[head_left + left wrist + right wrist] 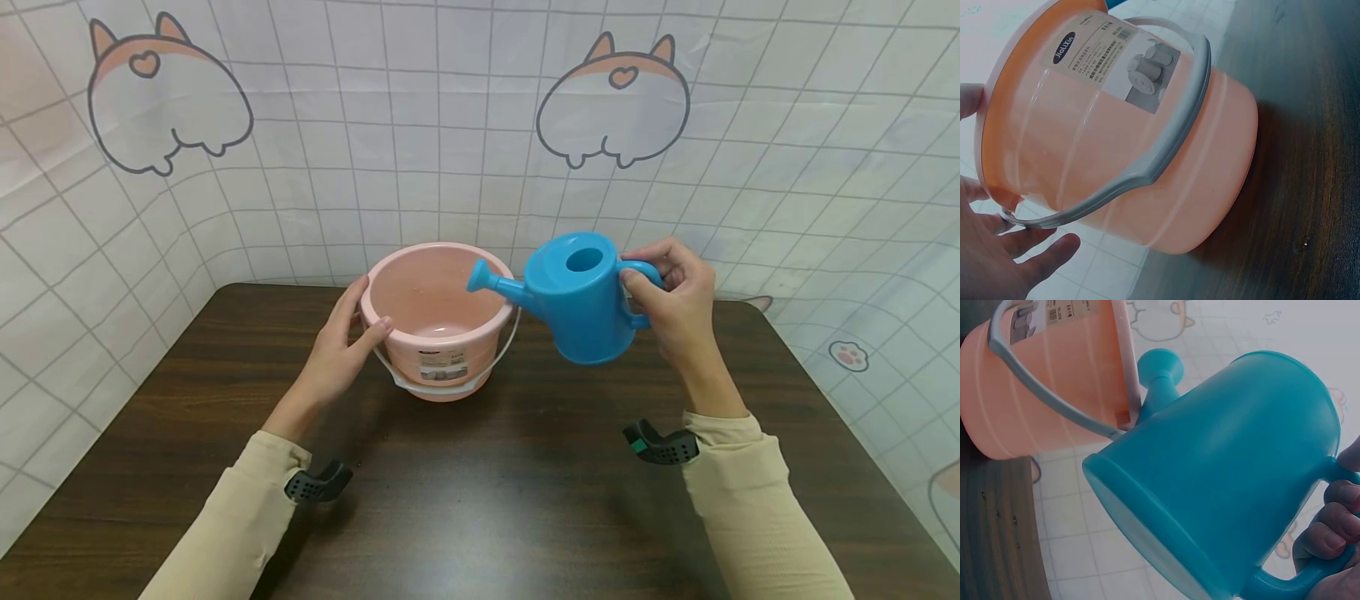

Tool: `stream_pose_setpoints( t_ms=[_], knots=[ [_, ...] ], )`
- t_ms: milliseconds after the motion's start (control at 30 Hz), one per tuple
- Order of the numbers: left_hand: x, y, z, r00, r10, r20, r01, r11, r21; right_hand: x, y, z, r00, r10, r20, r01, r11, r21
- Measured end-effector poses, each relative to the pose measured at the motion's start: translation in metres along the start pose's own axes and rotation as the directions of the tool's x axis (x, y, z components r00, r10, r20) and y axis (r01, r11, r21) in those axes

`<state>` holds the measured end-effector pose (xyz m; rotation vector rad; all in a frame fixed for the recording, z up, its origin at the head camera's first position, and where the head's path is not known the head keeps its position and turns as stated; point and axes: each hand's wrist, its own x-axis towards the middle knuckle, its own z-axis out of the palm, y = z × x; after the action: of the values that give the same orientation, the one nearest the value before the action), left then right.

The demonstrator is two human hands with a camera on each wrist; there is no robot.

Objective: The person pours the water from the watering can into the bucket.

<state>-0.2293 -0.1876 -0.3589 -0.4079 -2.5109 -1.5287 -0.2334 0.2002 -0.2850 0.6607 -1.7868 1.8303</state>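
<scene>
A pink bucket [408, 354] with a white handle stands upright on the dark table, a printed label on its front. My left hand [339, 350] holds the bucket's left rim, thumb over the near edge and fingers along the outside. In my right hand [678, 292] is a blue watering can [588, 308], gripped by its handle. The can is raised above the table and tilts left, its spout head over the bucket's right rim. In the right wrist view, fingers [1335, 519] curl through the can's handle [1291, 584].
The brown wooden table [465, 517] extends toward me and to both sides. Behind it hangs a white gridded sheet [465, 108] with cartoon animal prints, close to the table's back edge. A dark strap device [318, 483] sits on each wrist.
</scene>
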Motion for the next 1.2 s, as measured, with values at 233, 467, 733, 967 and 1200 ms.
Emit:
stream_pose_setpoints(
  t_ms=[233, 467, 733, 967, 1200],
  knots=[
    [0.0001, -0.0005, -0.0002, 1.000, 0.002, -0.001, -0.002, 1.000, 0.005, 0.0008, 0.0002, 0.0005, 1.000, -0.009, 0.005, 0.009, 1.000, 0.010],
    [-0.0002, -0.0008, -0.0001, 1.000, -0.001, -0.006, 0.001, 1.000, 0.013, 0.0008, 0.0006, 0.0013, 1.000, -0.013, 0.018, 0.012, 0.999, 0.038],
    [-0.0003, -0.0005, 0.0001, 1.000, -0.004, -0.005, 0.005, 1.000, 0.009, 0.0009, -0.0007, 0.0021, 1.000, -0.003, 0.009, 0.003, 1.000, 0.024],
    [-0.0001, -0.0012, 0.0000, 1.000, -0.007, -0.003, 0.007, 1.000, 0.010, 0.0007, -0.0008, 0.0021, 1.000, -0.007, 0.010, 0.006, 1.000, 0.028],
    [-0.0002, -0.0012, -0.0001, 1.000, -0.003, -0.002, 0.003, 1.000, 0.013, 0.0006, -0.0009, 0.0022, 1.000, -0.001, 0.005, 0.001, 1.000, 0.012]
  ],
)
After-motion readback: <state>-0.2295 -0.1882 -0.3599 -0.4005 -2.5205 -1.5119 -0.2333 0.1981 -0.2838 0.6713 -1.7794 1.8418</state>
